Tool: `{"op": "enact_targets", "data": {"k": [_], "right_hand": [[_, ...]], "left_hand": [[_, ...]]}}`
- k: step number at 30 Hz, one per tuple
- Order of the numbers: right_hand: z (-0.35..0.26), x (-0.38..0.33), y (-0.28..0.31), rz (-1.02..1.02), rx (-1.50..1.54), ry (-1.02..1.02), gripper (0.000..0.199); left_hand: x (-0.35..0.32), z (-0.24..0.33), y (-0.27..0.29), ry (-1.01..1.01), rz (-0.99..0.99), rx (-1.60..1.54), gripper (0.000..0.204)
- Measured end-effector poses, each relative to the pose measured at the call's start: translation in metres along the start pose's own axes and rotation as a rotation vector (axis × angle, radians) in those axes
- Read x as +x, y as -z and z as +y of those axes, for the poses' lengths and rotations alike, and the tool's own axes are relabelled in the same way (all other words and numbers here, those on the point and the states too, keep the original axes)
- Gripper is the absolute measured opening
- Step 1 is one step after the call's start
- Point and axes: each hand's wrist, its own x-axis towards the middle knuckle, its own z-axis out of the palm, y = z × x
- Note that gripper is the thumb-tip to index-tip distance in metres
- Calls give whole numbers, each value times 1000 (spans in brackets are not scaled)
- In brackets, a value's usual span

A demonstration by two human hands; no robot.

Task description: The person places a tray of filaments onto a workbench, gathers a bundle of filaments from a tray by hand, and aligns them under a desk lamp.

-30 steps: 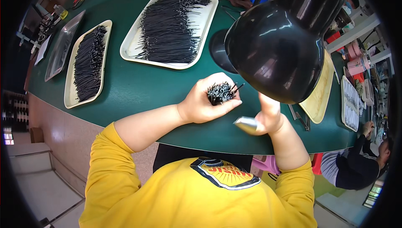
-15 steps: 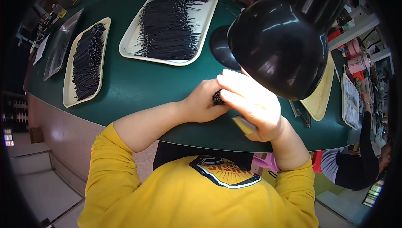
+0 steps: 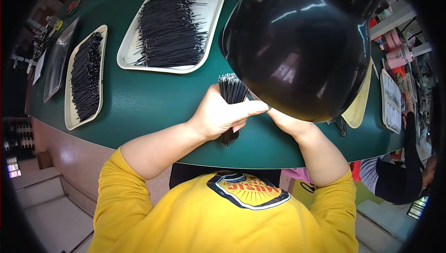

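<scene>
While the left hand (image 3: 214, 115) clasps the black bundle (image 3: 232, 90) above green table (image 3: 153, 99), long axis running toward yellow shirt (image 3: 204, 225), the right hand (image 3: 289, 122) lies just rightward, grip unreadable beneath the lamp (image 3: 297, 43).

The yellow shirt (image 3: 195, 227) bears red lettering (image 3: 251, 188) (inside a dark-edged chest print (image 3: 248, 198)).

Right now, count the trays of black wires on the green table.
2: a large tray beyond the left hand, and a second tray farther left. The black lamp may hide others.
</scene>
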Motion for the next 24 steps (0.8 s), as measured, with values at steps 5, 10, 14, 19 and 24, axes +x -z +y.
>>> {"op": "enact_targets", "data": {"k": [5, 10, 14, 19, 24], "right_hand": [[5, 1, -6, -126, 222, 23, 27], [-13, 4, -8, -92, 176, 60, 27], [-28, 13, -10, 48, 97, 212, 15], [-30, 13, -4, 29, -11, 243, 16], [-48, 15, 20, 166, -478, 454, 19]], "left_hand": [[-1, -4, 6, -103, -36, 166, 12], [-3, 3, 5, -127, -47, 181, 13], [-8, 4, 3, -146, -85, 235, 14], [-9, 5, -1, -128, -73, 224, 18], [-10, -2, 6, -455, 20, 376, 20]]}}
